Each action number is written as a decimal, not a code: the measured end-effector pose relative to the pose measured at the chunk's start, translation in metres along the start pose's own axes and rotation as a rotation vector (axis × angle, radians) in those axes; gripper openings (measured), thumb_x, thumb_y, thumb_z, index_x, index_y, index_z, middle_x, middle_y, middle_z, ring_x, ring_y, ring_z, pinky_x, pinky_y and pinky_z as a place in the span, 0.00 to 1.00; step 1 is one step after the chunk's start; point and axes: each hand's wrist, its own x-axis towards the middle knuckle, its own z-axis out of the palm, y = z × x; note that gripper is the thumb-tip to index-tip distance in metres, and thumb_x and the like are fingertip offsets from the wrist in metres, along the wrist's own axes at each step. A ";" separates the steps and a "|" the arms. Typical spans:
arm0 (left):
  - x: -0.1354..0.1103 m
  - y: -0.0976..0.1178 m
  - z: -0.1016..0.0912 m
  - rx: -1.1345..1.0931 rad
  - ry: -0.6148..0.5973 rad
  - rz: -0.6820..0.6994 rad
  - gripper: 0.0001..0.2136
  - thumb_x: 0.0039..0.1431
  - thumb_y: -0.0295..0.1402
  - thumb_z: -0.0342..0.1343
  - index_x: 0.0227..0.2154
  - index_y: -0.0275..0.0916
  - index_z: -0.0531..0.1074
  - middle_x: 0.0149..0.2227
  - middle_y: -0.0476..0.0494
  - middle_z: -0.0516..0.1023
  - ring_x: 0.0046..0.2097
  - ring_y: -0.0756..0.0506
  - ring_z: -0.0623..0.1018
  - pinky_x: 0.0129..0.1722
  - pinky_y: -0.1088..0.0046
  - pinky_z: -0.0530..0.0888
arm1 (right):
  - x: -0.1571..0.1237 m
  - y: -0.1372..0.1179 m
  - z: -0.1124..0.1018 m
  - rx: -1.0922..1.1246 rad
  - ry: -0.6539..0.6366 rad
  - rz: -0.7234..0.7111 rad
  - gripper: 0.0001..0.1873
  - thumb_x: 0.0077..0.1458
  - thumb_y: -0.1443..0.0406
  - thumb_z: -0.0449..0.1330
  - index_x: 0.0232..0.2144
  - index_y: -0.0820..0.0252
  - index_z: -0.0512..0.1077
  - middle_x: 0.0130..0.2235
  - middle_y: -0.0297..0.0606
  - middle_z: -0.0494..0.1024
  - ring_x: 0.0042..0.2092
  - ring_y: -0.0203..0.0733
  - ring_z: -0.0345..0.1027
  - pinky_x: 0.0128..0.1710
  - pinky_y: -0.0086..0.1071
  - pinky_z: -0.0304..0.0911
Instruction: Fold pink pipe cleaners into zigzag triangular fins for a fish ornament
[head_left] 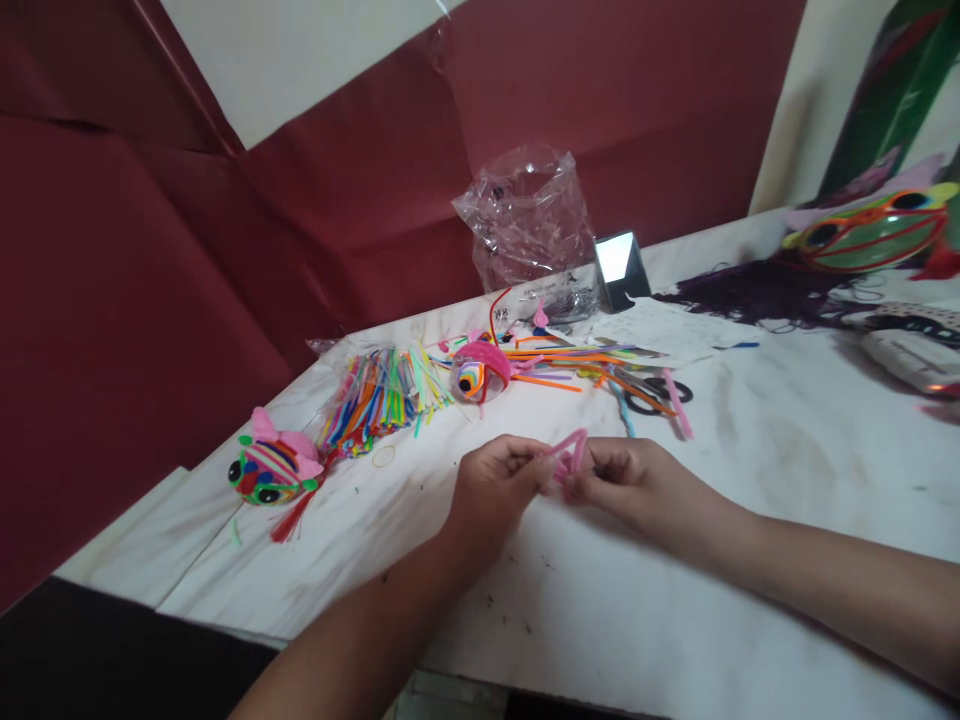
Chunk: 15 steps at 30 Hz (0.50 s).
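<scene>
Between my two hands is a bent pink pipe cleaner (576, 446), folded into a small pointed loop. My left hand (499, 485) pinches its left side between thumb and fingers. On the other side, my right hand (626, 475) pinches it too; the fingertips partly hide the lower bends. Just beyond the hands lies a clear ball with a pink pipe-cleaner top and a striped eye (480, 372). Loose orange and purple pipe cleaners (551, 382) stretch out to its right. Black-handled scissors (652, 395) and a short pink pipe cleaner (678, 404) lie past my right hand.
A bundle of many-coloured pipe cleaners (379, 400) and a striped fish-like figure (274, 462) are on the left. Behind stand a clear plastic bag (529, 225) and a small dark device (622, 270). Purple strands (757, 292) and another big-eyed figure (862, 240) occupy the right.
</scene>
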 end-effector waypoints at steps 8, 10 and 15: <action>-0.005 -0.009 0.000 0.023 -0.044 0.043 0.05 0.49 0.30 0.55 0.22 0.36 0.67 0.18 0.53 0.66 0.23 0.54 0.65 0.25 0.77 0.61 | -0.004 -0.006 0.005 0.028 -0.041 0.051 0.07 0.44 0.66 0.54 0.19 0.60 0.60 0.18 0.26 0.55 0.21 0.29 0.45 0.20 0.26 0.42; -0.005 -0.012 0.000 0.005 -0.035 0.051 0.05 0.49 0.30 0.55 0.22 0.35 0.68 0.18 0.53 0.67 0.23 0.54 0.66 0.26 0.77 0.61 | -0.004 -0.007 0.004 0.058 -0.060 0.065 0.06 0.44 0.66 0.54 0.19 0.60 0.60 0.18 0.26 0.56 0.21 0.29 0.45 0.20 0.26 0.42; 0.000 -0.008 -0.003 0.018 -0.005 0.008 0.14 0.55 0.41 0.50 0.25 0.34 0.71 0.20 0.50 0.67 0.24 0.52 0.67 0.28 0.75 0.63 | 0.004 0.001 -0.003 0.148 -0.065 0.116 0.06 0.43 0.67 0.54 0.19 0.60 0.61 0.19 0.26 0.59 0.21 0.28 0.46 0.21 0.26 0.42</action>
